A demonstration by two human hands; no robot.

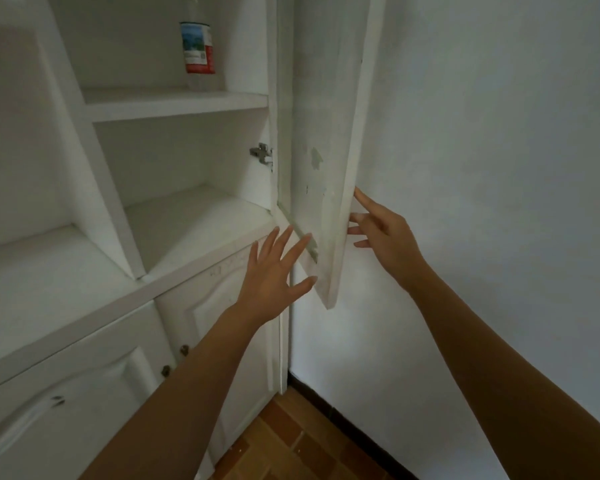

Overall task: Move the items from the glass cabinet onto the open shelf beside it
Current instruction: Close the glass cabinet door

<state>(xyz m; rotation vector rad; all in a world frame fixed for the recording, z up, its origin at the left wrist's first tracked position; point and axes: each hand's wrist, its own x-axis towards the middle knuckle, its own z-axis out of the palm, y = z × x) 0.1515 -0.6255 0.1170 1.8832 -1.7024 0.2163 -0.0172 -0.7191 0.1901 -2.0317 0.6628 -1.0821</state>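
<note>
From the head camera I see a white cabinet (174,105) with its door (329,133) swung out toward me, the door's edge hanging between my two hands. My left hand (274,278) is spread wide with the fingers fanned, empty, its fingertips (307,242) at the lower inner side of the door near the bottom corner; I cannot tell for sure whether they touch it. My right hand (383,237) is also opened out and holds nothing, its fingers (361,199) laid against the outer edge of the door from the wall side. The one item I can make out is a clear bottle (198,46) with a blue, white and red label, standing upright on the upper shelf (174,102) inside the cabinet, toward the right of that compartment and well above both hands. The compartment below it has only a metal hinge (262,155) on its right wall. To the left is an open shelf (25,268) divided off by a white upright. Under the shelves are closed lower doors (94,410) with small dark knobs, and a reddish tiled floor (291,441) meets the white wall (499,168) at the lower right.
</note>
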